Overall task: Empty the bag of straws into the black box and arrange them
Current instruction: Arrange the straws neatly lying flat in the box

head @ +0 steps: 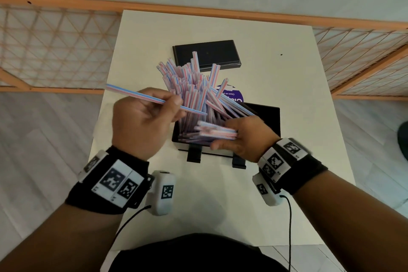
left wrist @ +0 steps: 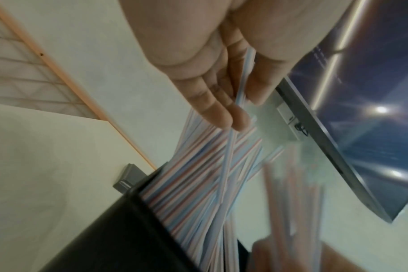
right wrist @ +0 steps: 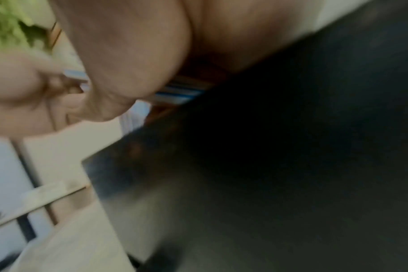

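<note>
A black box (head: 268,117) stands open on the white table (head: 141,35), crammed with pink, blue and white striped straws (head: 189,86) that fan up and out of it. My left hand (head: 141,117) pinches a single straw (head: 141,96) that lies crosswise above the box's left side; the same single straw (left wrist: 240,88) runs between the fingers in the left wrist view. My right hand (head: 240,137) grips a small bundle of straws (head: 216,131) at the box's near right. The right wrist view is blurred, with the box (right wrist: 280,165) and striped straws (right wrist: 184,90) under the palm.
The black lid (head: 206,54) lies flat behind the box. A clear bag with a purple label (head: 234,96) sits behind the straws. Two black clips (head: 194,154) jut from the box's near wall. A wooden lattice screen (head: 55,46) borders the table's far side.
</note>
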Action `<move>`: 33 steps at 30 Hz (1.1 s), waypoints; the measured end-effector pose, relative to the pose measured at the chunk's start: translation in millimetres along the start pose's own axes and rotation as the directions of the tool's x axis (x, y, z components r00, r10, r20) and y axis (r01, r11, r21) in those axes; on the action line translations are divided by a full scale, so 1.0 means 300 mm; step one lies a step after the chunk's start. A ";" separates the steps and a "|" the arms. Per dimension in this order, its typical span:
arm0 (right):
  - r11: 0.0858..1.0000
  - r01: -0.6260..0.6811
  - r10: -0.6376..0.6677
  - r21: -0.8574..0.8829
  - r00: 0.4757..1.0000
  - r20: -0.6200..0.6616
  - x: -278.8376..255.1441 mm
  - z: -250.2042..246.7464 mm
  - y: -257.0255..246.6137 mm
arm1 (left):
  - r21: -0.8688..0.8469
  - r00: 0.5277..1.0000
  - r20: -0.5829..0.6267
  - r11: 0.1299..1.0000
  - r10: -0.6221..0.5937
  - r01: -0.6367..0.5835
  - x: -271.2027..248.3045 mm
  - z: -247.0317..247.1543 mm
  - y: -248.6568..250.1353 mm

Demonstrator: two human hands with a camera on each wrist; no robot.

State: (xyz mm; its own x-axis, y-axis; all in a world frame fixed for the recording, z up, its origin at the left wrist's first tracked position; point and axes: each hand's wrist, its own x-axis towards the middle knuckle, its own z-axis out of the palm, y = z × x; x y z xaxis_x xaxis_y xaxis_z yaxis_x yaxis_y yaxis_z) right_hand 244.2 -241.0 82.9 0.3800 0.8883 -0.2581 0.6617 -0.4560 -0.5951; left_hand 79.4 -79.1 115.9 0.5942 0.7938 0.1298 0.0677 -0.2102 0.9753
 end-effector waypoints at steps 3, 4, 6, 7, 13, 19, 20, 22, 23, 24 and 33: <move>0.979 -0.009 0.023 -0.205 0.997 0.070 0.010 0.052 -0.032 | -0.128 0.999 -0.035 0.991 -0.039 0.034 0.002 -0.005 0.030; 0.975 -0.017 0.030 -0.222 0.998 0.055 0.010 0.063 -0.036 | -0.153 0.998 -0.029 0.987 -0.059 0.054 -0.001 -0.001 0.034; 0.975 -0.059 0.064 -0.213 0.998 0.018 0.005 0.068 -0.045 | -0.216 0.992 0.009 0.969 -0.125 0.124 -0.014 0.009 0.027; 0.976 -0.085 0.085 -0.201 0.996 -0.009 -0.002 0.064 -0.042 | -0.252 0.984 0.035 0.951 -0.176 0.179 -0.022 0.018 0.023; 0.975 -0.223 0.216 -0.004 0.951 -0.222 -0.085 -0.019 0.033 | -0.237 0.901 0.240 0.878 -0.362 0.416 -0.091 0.112 -0.015; 0.994 -0.089 0.076 -0.066 0.981 -0.178 -0.096 -0.021 0.033 | -0.024 0.820 0.378 0.880 -0.431 0.474 -0.074 0.159 -0.028; 0.989 -0.108 0.095 -0.099 0.987 -0.131 -0.090 -0.020 0.030 | 0.096 0.861 0.335 0.923 -0.382 0.372 -0.065 0.148 -0.032; 0.975 -0.142 0.137 -0.170 0.990 -0.040 -0.069 -0.014 0.030 | 0.305 0.935 0.256 0.939 -0.244 0.161 -0.047 0.109 -0.025; 0.969 -0.145 0.147 -0.198 0.989 -0.007 -0.057 -0.007 0.034 | 0.361 0.958 0.218 0.928 -0.184 0.096 -0.039 0.087 -0.020; 0.963 -0.147 0.158 -0.227 0.987 0.030 -0.045 0.000 0.036 | 0.391 0.972 0.187 0.919 -0.140 0.057 -0.030 0.066 -0.016; 0.905 -0.187 0.281 -0.383 0.937 0.206 0.003 0.001 -0.012 | 0.467 0.901 0.423 0.876 -0.102 -0.120 -0.031 0.076 0.051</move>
State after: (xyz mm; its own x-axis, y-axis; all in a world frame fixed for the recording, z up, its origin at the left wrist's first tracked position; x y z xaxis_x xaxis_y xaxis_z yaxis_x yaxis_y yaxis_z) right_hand 242.1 -238.4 84.7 0.4092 0.7161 -0.5655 0.7752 -0.5997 -0.1985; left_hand 93.3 -102.7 125.6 0.8670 0.4950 -0.0580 0.3621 -0.5456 0.7558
